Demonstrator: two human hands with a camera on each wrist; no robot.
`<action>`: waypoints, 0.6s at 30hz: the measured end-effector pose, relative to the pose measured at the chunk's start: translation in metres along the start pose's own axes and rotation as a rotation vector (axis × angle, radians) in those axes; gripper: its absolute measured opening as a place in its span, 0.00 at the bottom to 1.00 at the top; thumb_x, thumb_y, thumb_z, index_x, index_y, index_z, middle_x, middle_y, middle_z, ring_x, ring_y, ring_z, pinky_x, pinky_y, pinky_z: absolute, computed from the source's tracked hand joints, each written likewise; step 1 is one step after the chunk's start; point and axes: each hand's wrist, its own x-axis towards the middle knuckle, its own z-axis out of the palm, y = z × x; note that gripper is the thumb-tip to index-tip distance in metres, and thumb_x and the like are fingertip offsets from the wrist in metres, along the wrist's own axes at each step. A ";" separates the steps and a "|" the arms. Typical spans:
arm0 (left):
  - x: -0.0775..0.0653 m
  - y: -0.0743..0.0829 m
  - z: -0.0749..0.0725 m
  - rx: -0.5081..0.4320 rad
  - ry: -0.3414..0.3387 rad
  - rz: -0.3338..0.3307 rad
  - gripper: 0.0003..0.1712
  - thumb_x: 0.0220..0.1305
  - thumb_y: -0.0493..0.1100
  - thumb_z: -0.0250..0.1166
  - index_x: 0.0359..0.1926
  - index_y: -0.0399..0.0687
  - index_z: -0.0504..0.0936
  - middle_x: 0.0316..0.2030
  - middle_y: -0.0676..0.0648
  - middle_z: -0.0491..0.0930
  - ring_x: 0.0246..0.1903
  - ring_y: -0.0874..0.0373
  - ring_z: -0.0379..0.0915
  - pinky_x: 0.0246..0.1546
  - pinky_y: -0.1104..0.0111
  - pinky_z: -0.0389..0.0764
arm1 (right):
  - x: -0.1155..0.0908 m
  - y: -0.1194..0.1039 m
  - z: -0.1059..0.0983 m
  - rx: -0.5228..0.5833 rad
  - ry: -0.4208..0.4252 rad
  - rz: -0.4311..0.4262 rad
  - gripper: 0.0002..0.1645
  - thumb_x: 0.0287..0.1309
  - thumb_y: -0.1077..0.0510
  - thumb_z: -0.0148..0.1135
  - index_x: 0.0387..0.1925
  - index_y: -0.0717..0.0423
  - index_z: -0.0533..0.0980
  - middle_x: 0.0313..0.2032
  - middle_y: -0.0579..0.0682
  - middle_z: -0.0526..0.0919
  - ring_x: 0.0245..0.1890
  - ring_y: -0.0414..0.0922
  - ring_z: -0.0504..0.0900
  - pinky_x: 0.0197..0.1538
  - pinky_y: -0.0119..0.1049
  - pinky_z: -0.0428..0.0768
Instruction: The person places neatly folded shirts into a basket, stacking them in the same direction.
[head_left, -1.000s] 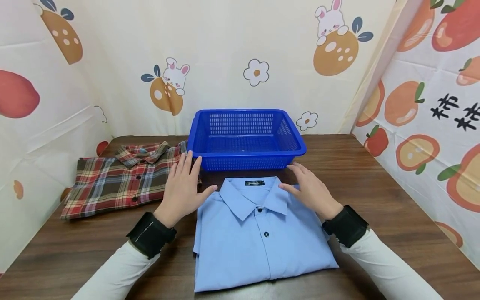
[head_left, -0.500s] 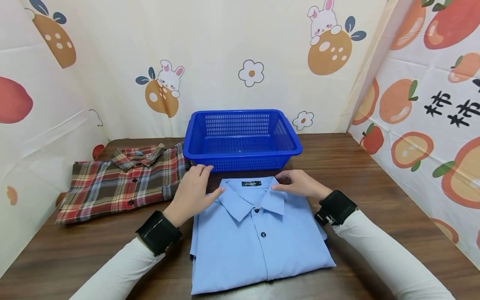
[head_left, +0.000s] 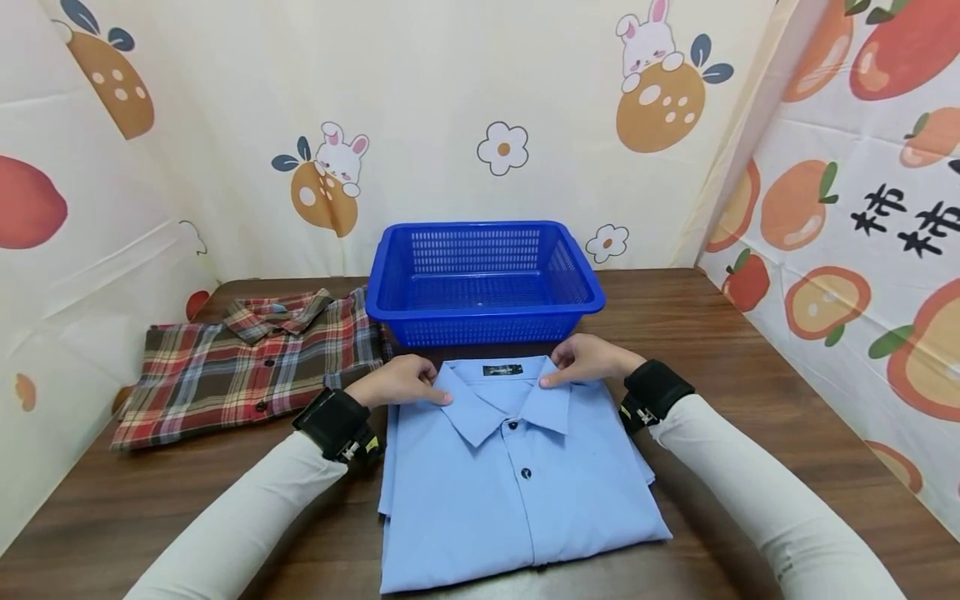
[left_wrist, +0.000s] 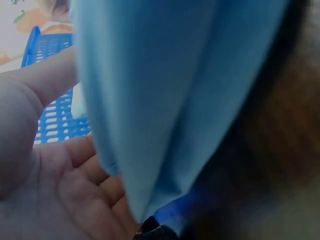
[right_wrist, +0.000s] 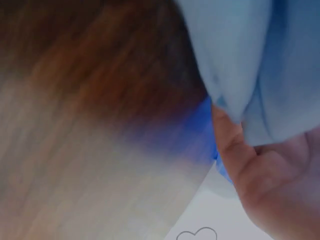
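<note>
A folded light-blue shirt [head_left: 465,508] lies on the table in the head view, collar toward the back, with dark buttons down its front. My left hand [head_left: 397,381] pinches its left shoulder beside the collar, thumb on top. On the other side of the collar, my right hand [head_left: 592,358] pinches it the same way. In the left wrist view, the shirt's folded layers [left_wrist: 145,90] hang between the left thumb and the curled fingers. The right wrist view shows the right fingers [right_wrist: 235,150] tucked beneath the blue cloth [right_wrist: 295,65].
Just behind the shirt stands a blue plastic basket [head_left: 487,314] with perforated walls. A folded plaid shirt [head_left: 225,367] in red, brown and cream lies to the left, right up to the basket. Printed curtains [head_left: 442,100] enclose the back and sides of the wooden table [head_left: 720,367].
Both hands, spread open above the shirt a second ago, have come down to its shoulders and now pinch it, the right one first. The view has shifted slightly.
</note>
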 end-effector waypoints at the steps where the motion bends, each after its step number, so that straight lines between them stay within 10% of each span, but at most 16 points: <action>1: 0.000 -0.001 0.002 0.008 0.012 0.005 0.17 0.75 0.43 0.75 0.31 0.45 0.77 0.25 0.54 0.68 0.28 0.61 0.64 0.36 0.70 0.65 | 0.001 0.001 -0.001 -0.003 -0.006 0.007 0.23 0.77 0.55 0.72 0.25 0.48 0.72 0.22 0.38 0.68 0.26 0.38 0.67 0.37 0.30 0.62; 10: 0.003 -0.006 0.009 0.058 0.150 -0.004 0.24 0.67 0.48 0.81 0.23 0.49 0.75 0.22 0.56 0.66 0.24 0.61 0.63 0.30 0.70 0.64 | -0.001 0.003 -0.004 -0.004 0.041 0.136 0.24 0.77 0.49 0.73 0.22 0.50 0.80 0.20 0.38 0.74 0.26 0.38 0.72 0.38 0.31 0.67; 18: 0.001 -0.051 0.022 0.034 0.255 -0.104 0.24 0.72 0.54 0.78 0.24 0.47 0.82 0.23 0.53 0.75 0.23 0.59 0.69 0.27 0.69 0.69 | -0.015 0.014 -0.004 0.174 0.044 0.358 0.25 0.80 0.41 0.69 0.34 0.56 0.91 0.29 0.40 0.85 0.41 0.43 0.84 0.51 0.37 0.83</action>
